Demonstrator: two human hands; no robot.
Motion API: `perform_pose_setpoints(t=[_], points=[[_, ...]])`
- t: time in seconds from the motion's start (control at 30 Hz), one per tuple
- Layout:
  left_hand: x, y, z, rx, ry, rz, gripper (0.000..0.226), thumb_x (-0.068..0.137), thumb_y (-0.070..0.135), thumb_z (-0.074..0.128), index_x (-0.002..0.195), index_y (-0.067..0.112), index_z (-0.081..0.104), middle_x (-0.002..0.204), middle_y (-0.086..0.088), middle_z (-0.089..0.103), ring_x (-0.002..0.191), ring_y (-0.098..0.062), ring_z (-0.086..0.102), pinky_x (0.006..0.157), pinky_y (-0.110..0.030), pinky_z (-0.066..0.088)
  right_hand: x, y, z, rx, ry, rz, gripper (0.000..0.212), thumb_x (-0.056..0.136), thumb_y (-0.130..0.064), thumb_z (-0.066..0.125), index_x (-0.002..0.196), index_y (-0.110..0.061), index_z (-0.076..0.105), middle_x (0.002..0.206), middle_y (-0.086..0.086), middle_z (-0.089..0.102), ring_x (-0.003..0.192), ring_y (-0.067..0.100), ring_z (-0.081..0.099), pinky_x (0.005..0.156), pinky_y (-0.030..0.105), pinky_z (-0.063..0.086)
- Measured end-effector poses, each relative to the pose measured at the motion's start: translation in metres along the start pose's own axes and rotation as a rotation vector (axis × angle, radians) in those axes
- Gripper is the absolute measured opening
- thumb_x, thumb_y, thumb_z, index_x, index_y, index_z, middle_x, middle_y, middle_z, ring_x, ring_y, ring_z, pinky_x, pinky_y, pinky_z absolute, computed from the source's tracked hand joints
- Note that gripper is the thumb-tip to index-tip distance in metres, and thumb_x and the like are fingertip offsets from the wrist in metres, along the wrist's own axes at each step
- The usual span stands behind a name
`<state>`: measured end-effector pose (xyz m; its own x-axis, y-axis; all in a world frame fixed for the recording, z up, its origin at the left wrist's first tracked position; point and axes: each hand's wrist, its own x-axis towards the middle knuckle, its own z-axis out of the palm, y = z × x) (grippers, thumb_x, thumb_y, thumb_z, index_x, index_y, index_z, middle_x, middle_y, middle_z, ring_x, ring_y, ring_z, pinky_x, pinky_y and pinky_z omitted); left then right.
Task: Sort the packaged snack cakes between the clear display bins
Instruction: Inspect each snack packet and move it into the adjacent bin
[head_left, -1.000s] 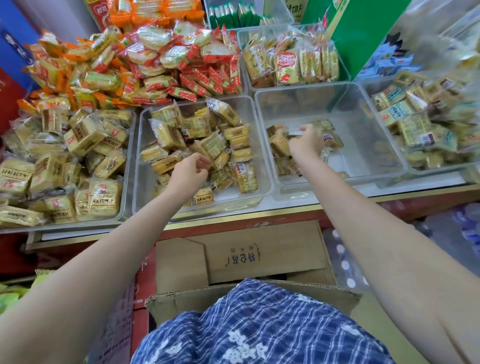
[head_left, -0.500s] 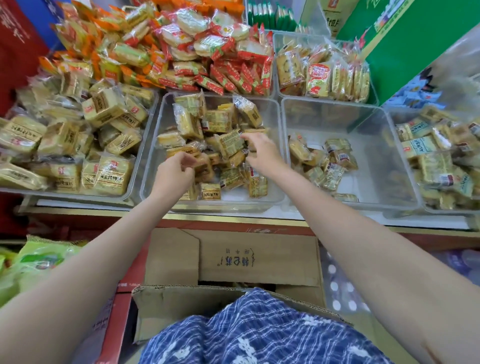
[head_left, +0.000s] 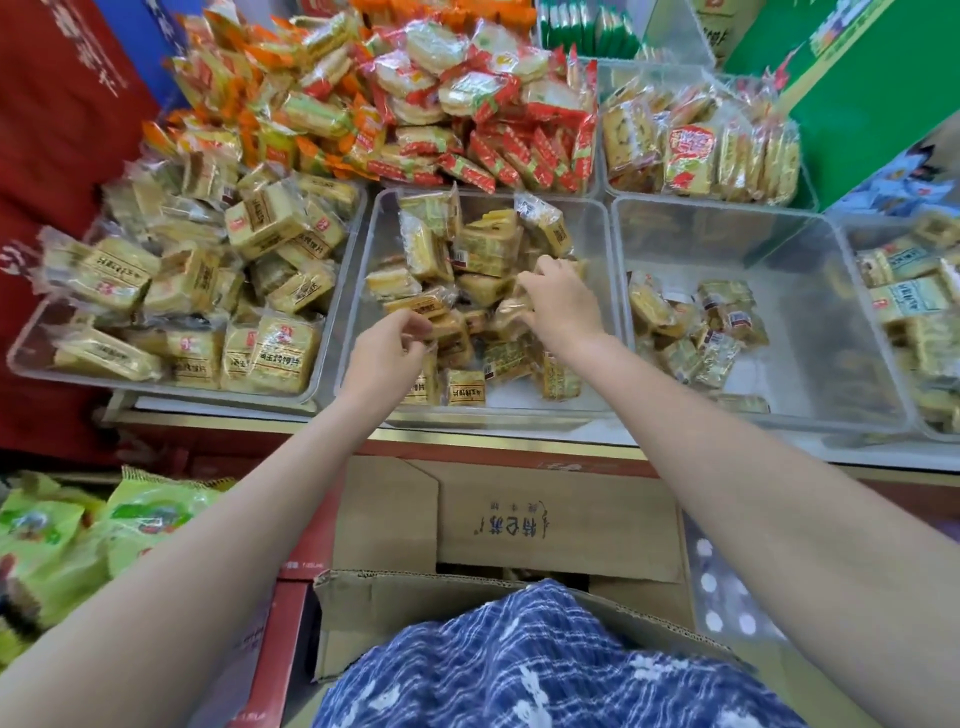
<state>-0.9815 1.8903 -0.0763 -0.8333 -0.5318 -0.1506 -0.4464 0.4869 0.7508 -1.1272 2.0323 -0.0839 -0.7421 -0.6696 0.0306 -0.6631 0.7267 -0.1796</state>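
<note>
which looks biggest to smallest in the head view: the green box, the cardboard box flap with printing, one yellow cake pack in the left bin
1. cardboard box flap, though it sits nearest the camera
2. green box, cut off by the frame, so unsure against the flap
3. yellow cake pack, clearly smallest

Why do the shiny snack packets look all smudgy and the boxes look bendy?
Head view: the wide-angle lens curves the clear bins toward the edges; glare off wrappers washes out their print; the far-right bin is smeared; the right hand and left hand are slightly soft.
</note>
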Motion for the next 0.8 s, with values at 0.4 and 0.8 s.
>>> perform_pose_setpoints(t=[0.4,0.8], points=[[-0.002,0.023,0.017,-0.032,-0.375,0.143,0.030,0.084,0.015,0.070,0.111,0.015,0.059,0.094,0.006,0.064,0.080,-0.006,0.059,0.074,-0.017,0.048,-0.057,0.012,-0.038,0.848,-0.113,0.189,0.018,0.090,-0.014,0.062,0.086,-0.001,0.074,0.076,0.003,0.068,0.073,0.016,0.062,0.077,0.033,0.052],[-0.003,0.023,0.000,-0.035,-0.391,0.132,0.031,0.087,0.018,0.067,0.117,0.016,0.062,0.093,0.000,0.061,0.078,-0.006,0.053,0.076,-0.021,0.040,-0.043,-0.018,-0.045,0.772,-0.063,0.065,0.008,0.083,-0.013,0.071,0.090,-0.009,0.074,0.078,-0.010,0.063,0.076,0.006,0.058,0.074,0.020,0.048]])
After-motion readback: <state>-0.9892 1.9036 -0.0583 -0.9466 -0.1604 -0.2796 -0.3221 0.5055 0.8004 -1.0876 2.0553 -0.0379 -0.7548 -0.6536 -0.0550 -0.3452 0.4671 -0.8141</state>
